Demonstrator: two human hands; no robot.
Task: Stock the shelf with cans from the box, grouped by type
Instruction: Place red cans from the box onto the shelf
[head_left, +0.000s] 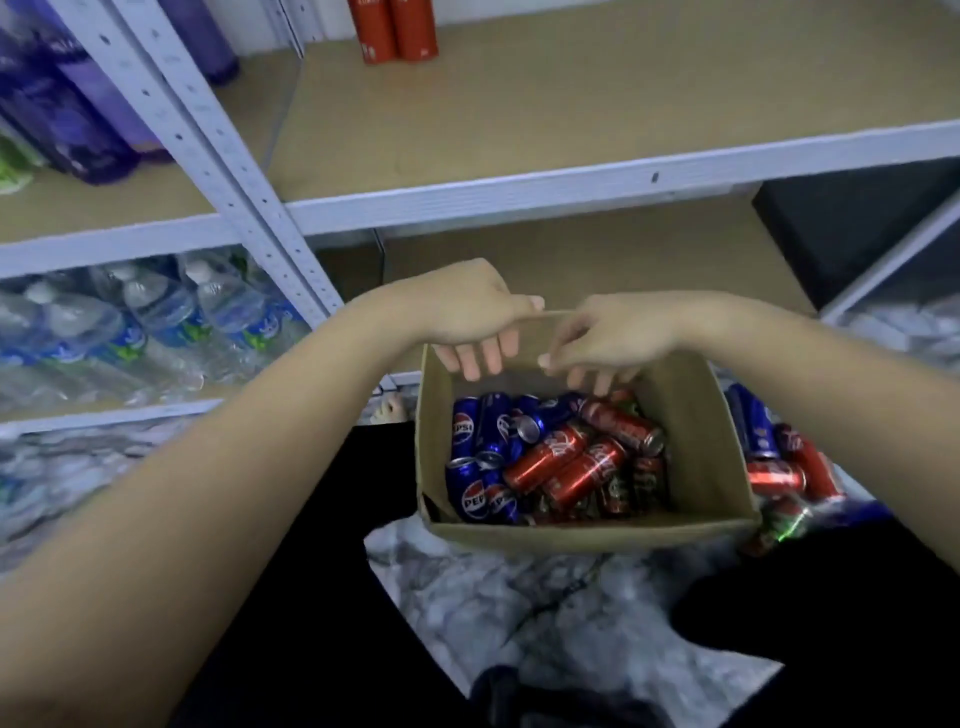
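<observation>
An open cardboard box (696, 431) stands on the floor in front of the shelf. Inside lie several blue Pepsi cans (475, 462) on the left and several red cola cans (576, 462) on the right, all on their sides. My left hand (470, 317) grips the box's far rim, fingers curled over it into the box. My right hand (602, 340) holds the same rim beside it, fingertips hanging inside just above a red can. Two tall red cans (395, 31) stand at the back of the middle shelf board (571, 104).
More blue and red cans (779, 457) lie on the floor right of the box. Water bottles (156, 317) fill the lower left shelf, purple bottles (78, 104) the upper left. A white perforated upright (218, 156) divides the bays. My dark-clothed legs flank the marble-patterned floor (519, 597).
</observation>
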